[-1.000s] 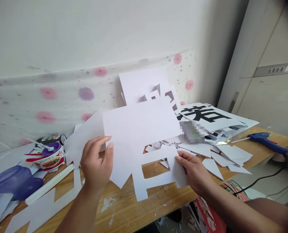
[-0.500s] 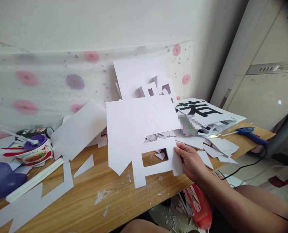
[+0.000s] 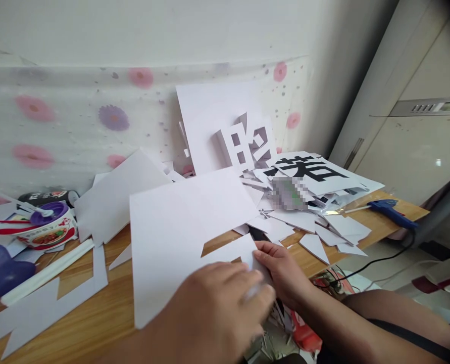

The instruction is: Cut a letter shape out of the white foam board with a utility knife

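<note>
My right hand (image 3: 283, 268) pinches the right edge of a white foam board (image 3: 175, 217) between thumb and fingers. The board has cut-out openings and is tilted above the wooden table. In front of its lower right part is my left hand (image 3: 213, 303), its fingers curved and smeared by motion, covering part of the cut-out. Whether it holds anything or touches the board cannot be made out. Behind the board, white raised character pieces (image 3: 238, 144) stand against an upright white sheet (image 3: 205, 111).
Loose white offcuts (image 3: 281, 227) and a sheet with a black printed character (image 3: 338, 177) are on the right. A blue glue gun (image 3: 393, 210) with a cord lies by the table edge. Left are a printed bowl (image 3: 58, 230), a white roll (image 3: 50, 273) and a purple object (image 3: 5, 270).
My left hand has come into view from below, over the board. The board has moved down and left and is turned, still held by my right hand, which is slightly lower.
</note>
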`<state>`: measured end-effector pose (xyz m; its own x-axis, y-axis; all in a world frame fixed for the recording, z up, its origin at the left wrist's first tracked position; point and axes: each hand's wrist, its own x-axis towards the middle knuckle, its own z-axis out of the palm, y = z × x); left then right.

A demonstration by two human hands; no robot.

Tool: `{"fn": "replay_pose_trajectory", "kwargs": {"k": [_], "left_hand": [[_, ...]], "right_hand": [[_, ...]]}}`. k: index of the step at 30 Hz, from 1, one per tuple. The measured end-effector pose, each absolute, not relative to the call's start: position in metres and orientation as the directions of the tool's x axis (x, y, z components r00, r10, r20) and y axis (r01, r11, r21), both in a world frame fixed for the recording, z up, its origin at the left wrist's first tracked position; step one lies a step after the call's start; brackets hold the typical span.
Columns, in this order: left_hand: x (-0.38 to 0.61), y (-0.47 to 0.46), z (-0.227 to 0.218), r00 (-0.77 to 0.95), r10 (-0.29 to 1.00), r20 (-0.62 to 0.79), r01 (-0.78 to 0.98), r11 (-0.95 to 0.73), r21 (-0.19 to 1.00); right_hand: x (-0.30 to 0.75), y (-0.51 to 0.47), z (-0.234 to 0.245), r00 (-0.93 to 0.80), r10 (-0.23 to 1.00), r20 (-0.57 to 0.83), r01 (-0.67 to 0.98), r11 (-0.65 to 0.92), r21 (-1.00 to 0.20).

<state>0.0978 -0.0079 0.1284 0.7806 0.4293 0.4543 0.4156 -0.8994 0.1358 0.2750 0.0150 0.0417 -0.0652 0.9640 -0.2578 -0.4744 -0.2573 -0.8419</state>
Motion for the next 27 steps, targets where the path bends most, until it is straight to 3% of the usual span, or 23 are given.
{"fn": "replay_pose_trajectory", "kwargs": {"k": [2, 5, 9, 11, 14, 16, 18, 21, 27], "left_hand": [[0.077, 0.009, 0.123, 0.805, 0.500, 0.320, 0.514, -0.857, 0.045], [0.044, 0.032, 0.102, 0.713, 0.694, 0.100, 0.695, -0.718, 0.031], [0.027, 0.050, 0.074, 0.654, 0.756, -0.020, 0.756, -0.654, 0.026], [0.028, 0.055, 0.065, 0.661, 0.749, -0.050, 0.750, -0.662, 0.004], [0.030, 0.058, 0.055, 0.668, 0.739, -0.085, 0.738, -0.673, -0.051], [0.029, 0.059, 0.048, 0.682, 0.725, -0.095, 0.723, -0.688, -0.056], [0.029, 0.059, 0.042, 0.699, 0.709, -0.093, 0.708, -0.704, -0.047], [0.030, 0.057, 0.036, 0.702, 0.709, -0.070, 0.707, -0.705, -0.049], [0.031, 0.054, 0.025, 0.726, 0.688, 0.016, 0.684, -0.719, -0.126]], "right_hand": [[0.267, 0.010, 0.038, -0.104, 0.949, -0.298, -0.442, -0.313, -0.841], [0.252, 0.005, 0.032, -0.171, 0.925, -0.339, -0.387, -0.380, -0.840], [0.229, 0.004, 0.024, -0.268, 0.911, -0.312, -0.291, -0.386, -0.875], [0.226, 0.006, 0.021, -0.314, 0.917, -0.244, -0.142, -0.300, -0.943], [0.242, 0.018, 0.023, -0.253, 0.965, -0.069, 0.269, 0.001, -0.963], [0.265, 0.035, 0.027, -0.120, 0.991, 0.051, 0.466, 0.102, -0.879], [0.289, 0.056, 0.030, -0.093, 0.930, 0.356, 0.837, 0.267, -0.478], [0.313, 0.086, 0.028, -0.098, 0.920, 0.380, 0.918, 0.231, -0.322], [0.333, 0.110, 0.022, -0.065, 0.928, 0.366, 0.977, 0.134, -0.165]]}}
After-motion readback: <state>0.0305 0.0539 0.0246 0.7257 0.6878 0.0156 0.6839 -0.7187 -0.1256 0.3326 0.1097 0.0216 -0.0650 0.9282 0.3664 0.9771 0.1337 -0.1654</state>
